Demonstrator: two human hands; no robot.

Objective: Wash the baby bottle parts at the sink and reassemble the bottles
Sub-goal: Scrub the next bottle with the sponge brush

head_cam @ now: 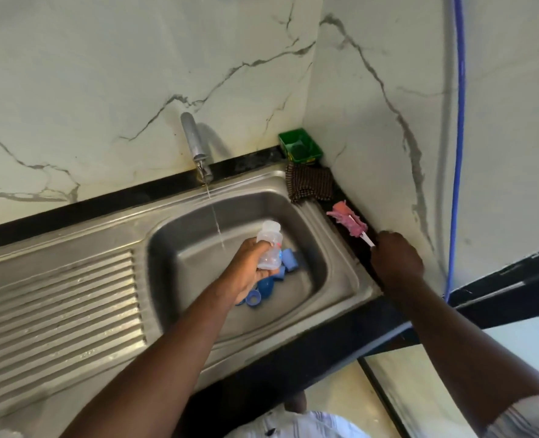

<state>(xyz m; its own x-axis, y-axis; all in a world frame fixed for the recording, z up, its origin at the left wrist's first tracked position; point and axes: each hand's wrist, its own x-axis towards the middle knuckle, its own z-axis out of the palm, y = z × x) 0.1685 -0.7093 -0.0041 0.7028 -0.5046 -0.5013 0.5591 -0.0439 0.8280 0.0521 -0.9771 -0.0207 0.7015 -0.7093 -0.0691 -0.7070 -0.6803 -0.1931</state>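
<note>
My left hand (251, 267) grips a clear baby bottle (270, 245) over the steel sink basin (312, 257), its open mouth pointing up and away from me. Water runs from the tap (195, 147) in a thin stream just right of the bottle. Several blue bottle parts (269, 281) lie on the basin floor under my left hand. My right hand (396, 263) holds the white handle of a pink bottle brush (347, 221) that lies on the black ledge right of the sink.
A ribbed drainboard (56, 305) stretches left of the basin. A checked cloth (309, 184) and a green tub (299, 147) sit in the back right corner. Marble walls close the back and right. A blue hose (459, 121) hangs down the right wall.
</note>
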